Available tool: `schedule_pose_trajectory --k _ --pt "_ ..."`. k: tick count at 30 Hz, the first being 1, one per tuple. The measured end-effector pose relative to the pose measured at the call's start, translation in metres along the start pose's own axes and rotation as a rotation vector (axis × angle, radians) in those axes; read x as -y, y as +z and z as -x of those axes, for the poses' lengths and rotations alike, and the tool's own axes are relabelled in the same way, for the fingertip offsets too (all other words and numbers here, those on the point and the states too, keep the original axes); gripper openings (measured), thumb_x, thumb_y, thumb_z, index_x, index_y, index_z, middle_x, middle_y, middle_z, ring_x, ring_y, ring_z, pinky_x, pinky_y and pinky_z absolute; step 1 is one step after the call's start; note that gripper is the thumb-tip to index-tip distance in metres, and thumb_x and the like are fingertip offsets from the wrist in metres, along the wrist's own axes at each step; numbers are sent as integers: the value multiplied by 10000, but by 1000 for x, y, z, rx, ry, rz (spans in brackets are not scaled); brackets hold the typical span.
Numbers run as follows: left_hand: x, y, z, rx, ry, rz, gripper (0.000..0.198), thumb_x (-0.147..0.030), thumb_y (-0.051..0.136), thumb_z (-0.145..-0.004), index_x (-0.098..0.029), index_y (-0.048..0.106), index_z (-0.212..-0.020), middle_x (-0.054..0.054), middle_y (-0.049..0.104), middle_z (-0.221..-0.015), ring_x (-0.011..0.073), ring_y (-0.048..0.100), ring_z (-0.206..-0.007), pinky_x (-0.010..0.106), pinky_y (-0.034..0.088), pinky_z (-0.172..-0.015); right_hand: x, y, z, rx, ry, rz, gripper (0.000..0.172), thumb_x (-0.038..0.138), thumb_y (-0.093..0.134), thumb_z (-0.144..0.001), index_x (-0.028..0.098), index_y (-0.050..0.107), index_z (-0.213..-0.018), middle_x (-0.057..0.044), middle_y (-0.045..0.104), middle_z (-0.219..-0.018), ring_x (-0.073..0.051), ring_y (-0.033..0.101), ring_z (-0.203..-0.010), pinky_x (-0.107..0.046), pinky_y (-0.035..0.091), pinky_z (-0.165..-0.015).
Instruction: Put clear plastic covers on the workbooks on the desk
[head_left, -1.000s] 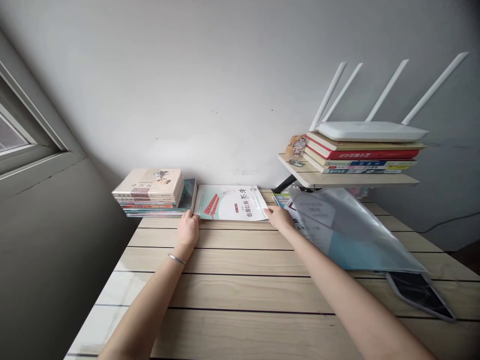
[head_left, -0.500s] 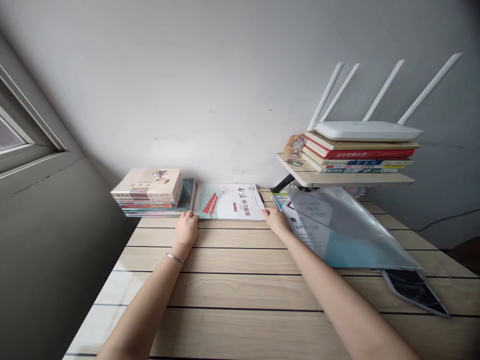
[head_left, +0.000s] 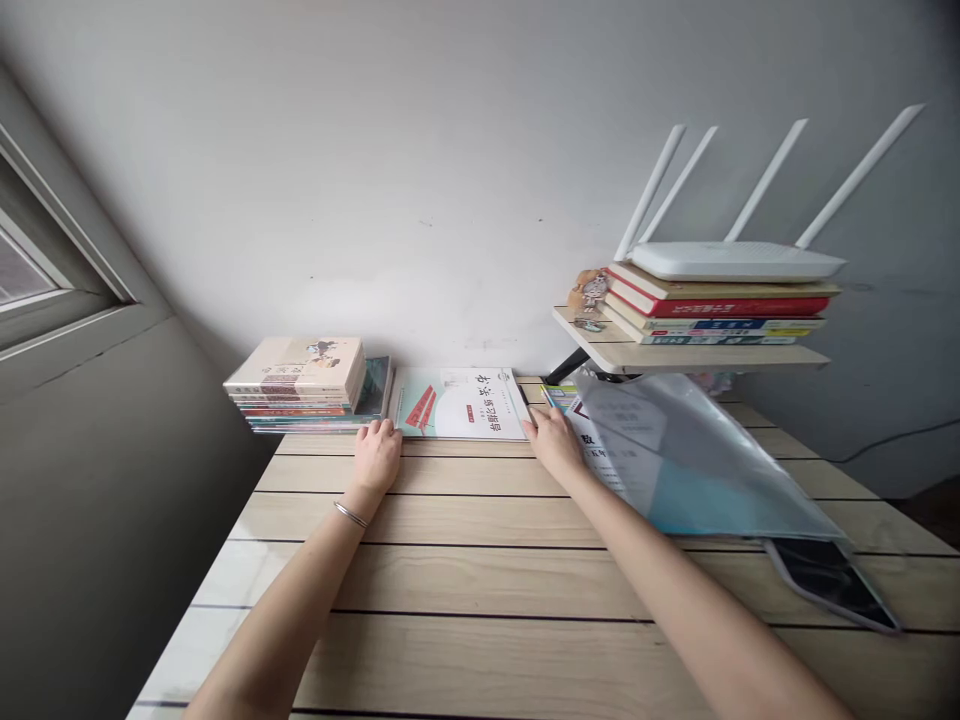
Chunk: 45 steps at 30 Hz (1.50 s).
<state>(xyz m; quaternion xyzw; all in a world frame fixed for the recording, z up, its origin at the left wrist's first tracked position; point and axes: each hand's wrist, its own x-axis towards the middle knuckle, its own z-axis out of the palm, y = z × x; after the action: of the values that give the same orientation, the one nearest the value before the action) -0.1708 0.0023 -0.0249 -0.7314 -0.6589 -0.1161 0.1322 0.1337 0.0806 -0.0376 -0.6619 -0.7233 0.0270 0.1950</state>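
Note:
A thin workbook (head_left: 469, 405) with a white and pale green cover and a red paper-plane picture lies flat against the wall. My left hand (head_left: 377, 455) is at its near left corner, beside the book stack, fingers curled down with their tips hidden. A silver bangle (head_left: 350, 514) circles the left wrist. At the workbook's right edge rests my right hand (head_left: 555, 442), thumb touching the edge and fingers apart. Just right of that hand lies a math textbook (head_left: 592, 440), partly covered by a translucent plastic folder (head_left: 705, 470).
A stack of books (head_left: 296, 375) stands at the left end of the table (head_left: 480, 580). On the right, a small raised shelf (head_left: 705, 356) holds several books (head_left: 735, 308) and a white router (head_left: 739, 261). A dark tablet-like object (head_left: 832, 580) sticks out from under the folder.
My left hand has shifted slightly to the right along the workbook's front corner. The fingers of my right hand have spread a little. The workbook has barely moved.

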Motion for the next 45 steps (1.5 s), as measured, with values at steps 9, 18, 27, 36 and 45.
schedule_pose_trajectory --k 9,18,27,36,45 --pt "-10 3 -17 43 177 -2 279 -155 400 -927 -194 668 -989 101 661 -992 243 544 -959 363 404 -838 -19 19 3 -50 -438 -101 269 269 550 -864 243 716 -1074 -79 621 -1245 -237 611 -1093 -380 481 -972" --pt "-33 12 -27 69 248 45 320 -127 379 -929 -208 633 -1106 100 631 -1157 232 521 -1153 374 401 -988 -12 20 1 -50 -495 -102 259 235 601 -827 183 725 -1049 -100 642 -1233 -272 523 -1227 -424 416 -1055" --pt "-40 16 -37 133 275 91 410 -104 379 -934 -276 546 -1266 77 645 -1169 214 585 -1127 377 466 -956 -9 30 1 -32 -476 -110 305 202 537 -872 226 699 -1130 -68 639 -1240 -256 535 -1224 -431 435 -1046" --pt "-19 15 -24 132 184 70 415 -85 387 -918 -208 538 -1284 133 536 -1353 236 486 -1263 400 408 -1030 -18 40 2 -65 -480 -199 314 275 525 -883 243 685 -1151 -75 604 -1293 -266 482 -1275 -474 402 -1062" --pt "-3 6 -11 145 113 16 405 -24 322 -877 -102 588 -1172 177 623 -1158 236 591 -1089 354 489 -918 -4 24 7 15 -387 -110 343 297 485 -902 240 664 -1188 -83 559 -1348 -261 453 -1296 -444 378 -1065"
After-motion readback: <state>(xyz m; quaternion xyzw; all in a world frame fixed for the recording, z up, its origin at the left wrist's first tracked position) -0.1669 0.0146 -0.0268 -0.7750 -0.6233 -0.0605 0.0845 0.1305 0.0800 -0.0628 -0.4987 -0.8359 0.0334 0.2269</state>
